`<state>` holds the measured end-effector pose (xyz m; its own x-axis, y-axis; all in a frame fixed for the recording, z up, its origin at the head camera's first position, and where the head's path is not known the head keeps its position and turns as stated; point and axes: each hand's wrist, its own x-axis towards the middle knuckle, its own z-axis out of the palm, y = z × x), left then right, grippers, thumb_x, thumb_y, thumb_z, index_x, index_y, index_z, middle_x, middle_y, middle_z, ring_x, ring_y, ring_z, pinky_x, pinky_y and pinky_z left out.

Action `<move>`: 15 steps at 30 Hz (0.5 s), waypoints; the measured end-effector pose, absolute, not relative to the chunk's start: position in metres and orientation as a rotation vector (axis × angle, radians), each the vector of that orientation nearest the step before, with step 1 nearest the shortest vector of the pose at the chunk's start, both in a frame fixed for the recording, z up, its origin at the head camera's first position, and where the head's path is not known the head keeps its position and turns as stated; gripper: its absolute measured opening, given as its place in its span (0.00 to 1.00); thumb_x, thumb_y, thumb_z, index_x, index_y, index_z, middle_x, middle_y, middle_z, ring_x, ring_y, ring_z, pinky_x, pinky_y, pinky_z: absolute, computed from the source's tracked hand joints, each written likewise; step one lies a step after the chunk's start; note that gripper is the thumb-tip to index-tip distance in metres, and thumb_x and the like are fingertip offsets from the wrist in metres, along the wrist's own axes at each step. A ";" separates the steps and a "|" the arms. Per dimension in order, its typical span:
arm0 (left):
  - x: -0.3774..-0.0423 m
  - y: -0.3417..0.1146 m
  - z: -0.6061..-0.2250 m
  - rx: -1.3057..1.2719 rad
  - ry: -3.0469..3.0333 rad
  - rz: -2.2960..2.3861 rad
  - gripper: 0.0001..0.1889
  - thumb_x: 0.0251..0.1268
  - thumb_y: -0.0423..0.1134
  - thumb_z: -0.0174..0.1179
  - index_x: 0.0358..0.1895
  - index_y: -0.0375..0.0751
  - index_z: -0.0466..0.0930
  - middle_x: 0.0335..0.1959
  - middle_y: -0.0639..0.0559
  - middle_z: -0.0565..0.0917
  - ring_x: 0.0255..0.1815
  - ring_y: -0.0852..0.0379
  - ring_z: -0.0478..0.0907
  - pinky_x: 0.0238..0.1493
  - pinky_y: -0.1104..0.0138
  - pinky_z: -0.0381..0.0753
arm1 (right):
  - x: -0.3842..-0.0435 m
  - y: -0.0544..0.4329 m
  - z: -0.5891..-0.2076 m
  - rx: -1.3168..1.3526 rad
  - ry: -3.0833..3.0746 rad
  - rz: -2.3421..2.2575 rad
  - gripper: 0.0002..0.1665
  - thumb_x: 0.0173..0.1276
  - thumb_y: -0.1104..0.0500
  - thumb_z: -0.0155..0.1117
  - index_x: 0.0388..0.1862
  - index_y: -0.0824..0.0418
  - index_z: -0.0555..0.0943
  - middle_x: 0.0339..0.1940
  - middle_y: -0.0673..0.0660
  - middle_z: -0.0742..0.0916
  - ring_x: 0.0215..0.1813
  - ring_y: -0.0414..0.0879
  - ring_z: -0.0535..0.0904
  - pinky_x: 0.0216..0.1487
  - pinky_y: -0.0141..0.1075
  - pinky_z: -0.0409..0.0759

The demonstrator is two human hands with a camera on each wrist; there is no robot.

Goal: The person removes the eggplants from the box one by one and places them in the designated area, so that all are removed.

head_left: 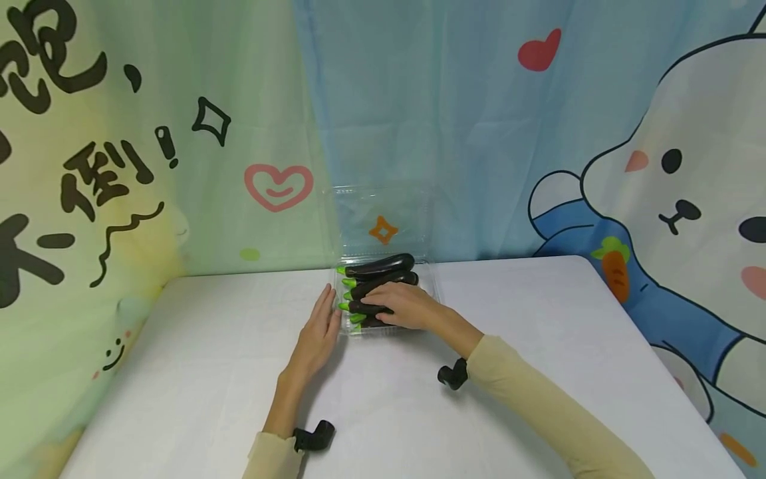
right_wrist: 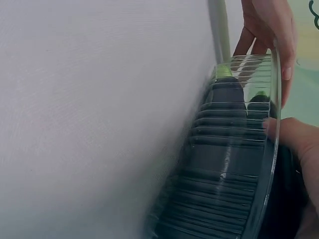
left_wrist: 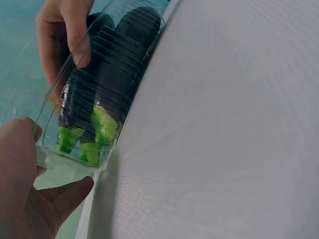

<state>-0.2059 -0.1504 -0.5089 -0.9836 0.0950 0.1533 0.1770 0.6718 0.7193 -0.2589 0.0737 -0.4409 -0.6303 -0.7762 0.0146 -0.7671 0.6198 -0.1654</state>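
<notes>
A clear plastic container (head_left: pixel 435 283) holds several dark eggplants (head_left: pixel 383 266) with green caps, lying side by side. Its see-through lid (head_left: pixel 413 206) stands raised at the back. My right hand (head_left: pixel 409 307) reaches into it from the right and grips an eggplant (head_left: pixel 362 307) near the front, thumb on the near side; part of that eggplant is hidden under the fingers. Along the container's left end lies my left hand (head_left: pixel 318 336), its fingers extended. The left wrist view shows this hand (left_wrist: pixel 30 189) spread around the corner by the green caps, holding nothing.
A white table (head_left: pixel 227 372) carries the container close to its back edge. Behind it hangs a printed curtain (head_left: pixel 479 133) with hearts, lettering and a bear figure. Black devices (head_left: pixel 315 436) are strapped to both wrists.
</notes>
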 end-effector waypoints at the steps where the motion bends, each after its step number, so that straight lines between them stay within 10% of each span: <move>1: -0.206 -0.151 -0.509 -0.227 -2.778 -1.213 0.29 0.79 0.51 0.36 0.78 0.47 0.51 0.80 0.60 0.49 0.79 0.53 0.52 0.77 0.51 0.57 | -0.259 0.073 -0.441 -1.338 2.781 -0.199 0.27 0.70 0.52 0.62 0.68 0.51 0.74 0.67 0.53 0.79 0.68 0.50 0.74 0.68 0.47 0.73; 15: -0.204 -0.150 -0.505 -0.217 -2.782 -1.211 0.29 0.79 0.51 0.36 0.78 0.51 0.49 0.80 0.56 0.50 0.79 0.52 0.52 0.76 0.51 0.58 | -0.255 0.072 -0.442 -1.496 2.877 -0.051 0.28 0.67 0.54 0.65 0.66 0.52 0.75 0.62 0.52 0.82 0.61 0.48 0.78 0.64 0.43 0.76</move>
